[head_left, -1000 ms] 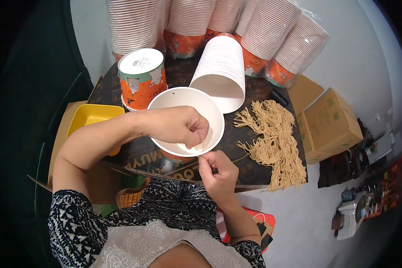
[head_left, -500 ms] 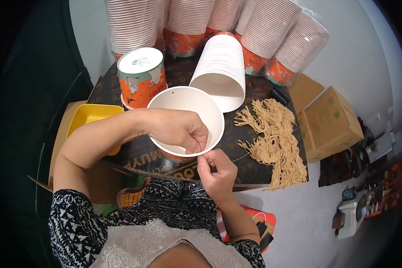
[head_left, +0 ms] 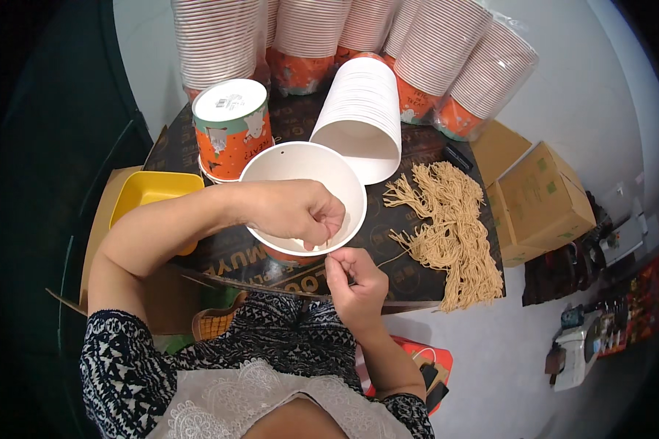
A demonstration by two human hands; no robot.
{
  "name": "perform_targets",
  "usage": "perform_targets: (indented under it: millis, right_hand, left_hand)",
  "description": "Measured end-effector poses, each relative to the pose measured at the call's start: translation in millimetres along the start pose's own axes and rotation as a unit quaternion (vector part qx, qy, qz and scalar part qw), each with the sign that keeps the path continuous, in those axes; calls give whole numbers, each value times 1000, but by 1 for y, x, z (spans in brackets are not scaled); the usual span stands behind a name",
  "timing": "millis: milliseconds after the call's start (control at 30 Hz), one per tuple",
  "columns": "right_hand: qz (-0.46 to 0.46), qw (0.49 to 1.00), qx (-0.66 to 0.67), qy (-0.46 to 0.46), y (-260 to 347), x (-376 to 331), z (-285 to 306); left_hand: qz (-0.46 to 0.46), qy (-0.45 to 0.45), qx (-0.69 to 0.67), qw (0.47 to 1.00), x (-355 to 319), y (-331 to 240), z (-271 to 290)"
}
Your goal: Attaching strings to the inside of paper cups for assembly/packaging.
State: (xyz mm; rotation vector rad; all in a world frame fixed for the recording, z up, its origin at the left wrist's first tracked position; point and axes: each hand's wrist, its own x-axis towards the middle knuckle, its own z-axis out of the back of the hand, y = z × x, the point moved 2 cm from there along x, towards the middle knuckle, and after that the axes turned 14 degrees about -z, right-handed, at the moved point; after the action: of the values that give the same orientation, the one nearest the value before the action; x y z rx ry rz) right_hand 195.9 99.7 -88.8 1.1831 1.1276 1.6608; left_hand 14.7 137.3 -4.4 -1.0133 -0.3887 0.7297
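Observation:
A white paper bucket (head_left: 300, 164) with an orange outside stands open in front of me on a dark board (head_left: 417, 154). My left hand (head_left: 296, 211) reaches inside it, fingertips pinched near the front rim on a thin tan string. My right hand (head_left: 355, 282) is just outside that rim, pinching the same string (head_left: 388, 260), which trails right toward a heap of tan strings (head_left: 447, 234). A small hole shows in the bucket's far rim.
An upturned orange bucket (head_left: 233, 128) stands at the left and a lying stack of white buckets (head_left: 362, 117) behind. Tall wrapped bucket stacks (head_left: 447, 58) line the back. A yellow tray (head_left: 146, 194) is at left, cardboard boxes (head_left: 542, 197) at right.
My right hand has drawn slightly closer to the bucket's rim and my left fingers have shifted inside the bucket. The bucket itself has stayed in place.

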Motion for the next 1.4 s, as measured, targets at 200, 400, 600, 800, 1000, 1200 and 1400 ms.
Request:
perform_targets:
  millis: [200, 400, 600, 800, 1000, 1200, 1400]
  right_hand:
    - [-67, 996, 46, 44, -3, -2, 3]
    - [-34, 998, 30, 44, 2, 0, 0]
    - [21, 999, -30, 26, 3, 4, 1]
    - [-58, 998, 13, 2, 15, -2, 15]
    - [7, 998, -55, -8, 30, 16, 23]
    - [60, 991, -117, 18, 49, 26, 16]
    - [98, 993, -41, 47, 40, 32, 10]
  left_hand:
    - [-1, -69, -39, 997, -6, -2, 4]
    - [-34, -202, -159, 966, -11, -11, -6]
    - [-14, -214, -208, 954, -12, -14, -15]
    - [-18, -198, -198, 960, -10, -12, -13]
    - [-27, -190, -247, 950, -8, -16, -14]
    - [-66, -179, -211, 959, -6, -7, -16]
    - [-59, -170, -211, 961, -10, -20, -15]
